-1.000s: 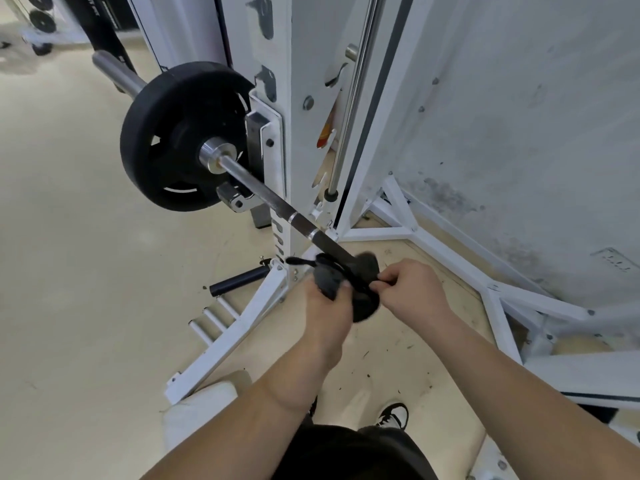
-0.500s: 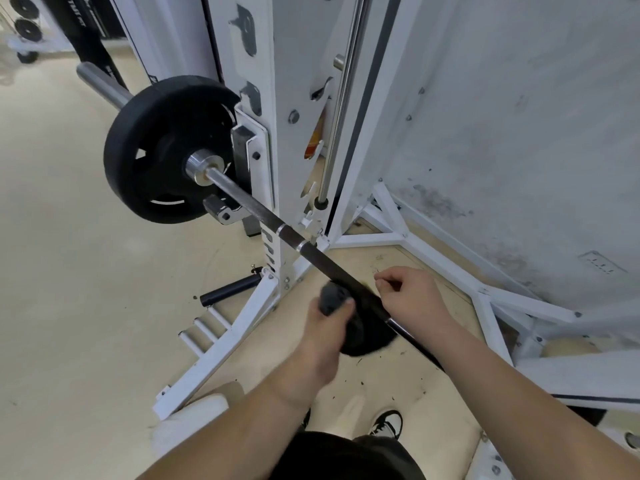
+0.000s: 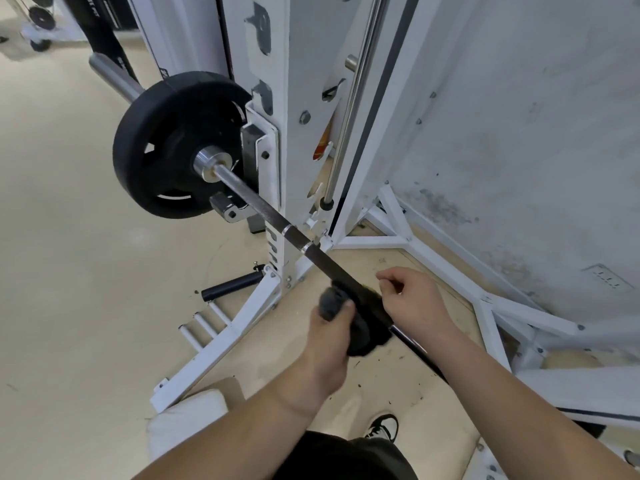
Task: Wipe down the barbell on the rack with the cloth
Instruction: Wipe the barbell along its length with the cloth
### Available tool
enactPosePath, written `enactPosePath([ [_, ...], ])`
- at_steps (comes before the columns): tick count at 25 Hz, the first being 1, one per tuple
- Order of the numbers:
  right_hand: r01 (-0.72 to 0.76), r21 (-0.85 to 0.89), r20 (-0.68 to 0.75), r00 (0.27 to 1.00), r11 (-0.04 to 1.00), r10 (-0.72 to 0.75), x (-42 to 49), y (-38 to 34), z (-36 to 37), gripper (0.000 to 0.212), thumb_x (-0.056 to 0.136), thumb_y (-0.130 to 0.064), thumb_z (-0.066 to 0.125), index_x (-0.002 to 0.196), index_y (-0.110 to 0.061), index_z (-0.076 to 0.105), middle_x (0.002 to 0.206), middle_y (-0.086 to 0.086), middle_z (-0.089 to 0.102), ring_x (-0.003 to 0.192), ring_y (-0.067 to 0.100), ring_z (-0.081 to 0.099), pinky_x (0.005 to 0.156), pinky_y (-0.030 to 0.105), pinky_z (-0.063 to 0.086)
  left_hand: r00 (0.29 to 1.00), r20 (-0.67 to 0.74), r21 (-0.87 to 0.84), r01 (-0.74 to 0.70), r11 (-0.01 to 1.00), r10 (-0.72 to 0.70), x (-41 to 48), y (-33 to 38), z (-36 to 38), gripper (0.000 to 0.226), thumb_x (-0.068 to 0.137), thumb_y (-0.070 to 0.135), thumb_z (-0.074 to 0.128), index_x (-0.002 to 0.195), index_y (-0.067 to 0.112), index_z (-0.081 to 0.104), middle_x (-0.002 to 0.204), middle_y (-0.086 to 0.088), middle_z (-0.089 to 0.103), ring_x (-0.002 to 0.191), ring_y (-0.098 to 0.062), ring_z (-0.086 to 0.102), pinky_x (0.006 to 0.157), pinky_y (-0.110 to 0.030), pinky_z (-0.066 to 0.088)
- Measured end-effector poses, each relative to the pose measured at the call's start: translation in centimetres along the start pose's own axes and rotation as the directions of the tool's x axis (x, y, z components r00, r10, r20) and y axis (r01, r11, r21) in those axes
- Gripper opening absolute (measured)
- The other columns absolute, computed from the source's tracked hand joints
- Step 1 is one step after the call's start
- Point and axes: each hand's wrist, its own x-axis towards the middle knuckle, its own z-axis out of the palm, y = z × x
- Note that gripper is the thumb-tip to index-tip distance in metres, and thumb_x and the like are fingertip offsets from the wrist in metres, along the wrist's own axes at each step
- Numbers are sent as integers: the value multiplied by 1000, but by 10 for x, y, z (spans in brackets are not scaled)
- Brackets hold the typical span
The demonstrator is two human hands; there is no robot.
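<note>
A white rack (image 3: 277, 81) stands on a pale floor (image 3: 69, 271), and the barbell (image 3: 258, 204) rests on its hook, with a black weight plate (image 3: 156, 143) on the far end and the dark shaft slanting down toward you. A dark cloth (image 3: 363, 329) is bunched around the shaft on your side of the rack upright, part of it hanging below the bar. Your left hand (image 3: 329, 337) has its grip closed round the cloth, while your right hand (image 3: 412, 299) sits just beside it over the bar, fingers curled; whether that grip holds anything cannot be told.
</note>
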Motion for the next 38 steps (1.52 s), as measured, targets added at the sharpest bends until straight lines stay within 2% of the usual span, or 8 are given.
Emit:
enactPosePath([
  [5,-26,33,-11,1000,999,27,4,-2,-4,20,100,-15,60,109,-22,77,101,-12,71,93,7,65,81,16,44,930,-214,290,-233,928,300,-4,62,-12,28,83,35,84,101,26,65,99,2,74,94,-17,71,87,-35,60],
  [10,-51,82,-55,997,995,56,-5,5,-13,18,102,-15,58,100,-23,74,87,-17,64,83,3,58,72,8,39,675,462,877,-443,-185,575,36,107,-4,29,80,43,68,108,32,66,99,13,70,103,-19,59,95,-34,47],
  [13,-45,82,-86,995,996,52,-9,11,-20,18,101,-16,58,96,-22,74,87,-14,68,81,4,60,71,14,44,663,607,793,-467,-391,438,27,63,20,26,75,26,64,101,22,66,96,2,72,95,-28,62,95,-42,45],
  [17,-35,54,-106,994,998,41,-13,31,-34,24,101,-21,57,84,-16,74,77,-5,70,75,12,63,68,31,49,450,865,501,-759,-416,223,-2,29,19,34,76,14,68,109,21,67,101,3,72,98,-26,63,94,-41,46],
  [23,21,96,66,997,995,-27,-18,42,-54,30,100,-18,56,74,-5,65,67,12,59,62,16,52,63,31,45,673,369,914,-389,-118,641,7,60,20,34,82,22,73,114,29,60,100,4,68,97,-25,58,85,-41,48],
  [29,-31,111,92,996,993,20,-8,41,-43,19,87,-2,59,85,-17,70,81,-6,68,75,10,61,62,22,43,578,710,695,-665,-272,403,-17,31,17,32,86,17,70,117,22,61,106,3,68,98,-24,54,82,-41,49],
  [34,19,137,72,997,990,-30,7,21,-28,18,97,-14,60,90,-21,75,89,-11,72,86,4,65,70,12,44,645,200,961,-275,-20,738,24,81,8,30,89,14,65,118,15,58,107,-10,65,98,-33,56,78,-40,47],
  [38,-3,85,103,995,996,-6,40,-14,0,18,93,-13,62,83,-20,76,81,-6,74,83,11,67,69,25,50,472,733,668,-633,-391,489,23,63,-21,38,81,10,68,118,17,62,115,-8,61,98,-33,54,84,-41,47],
])
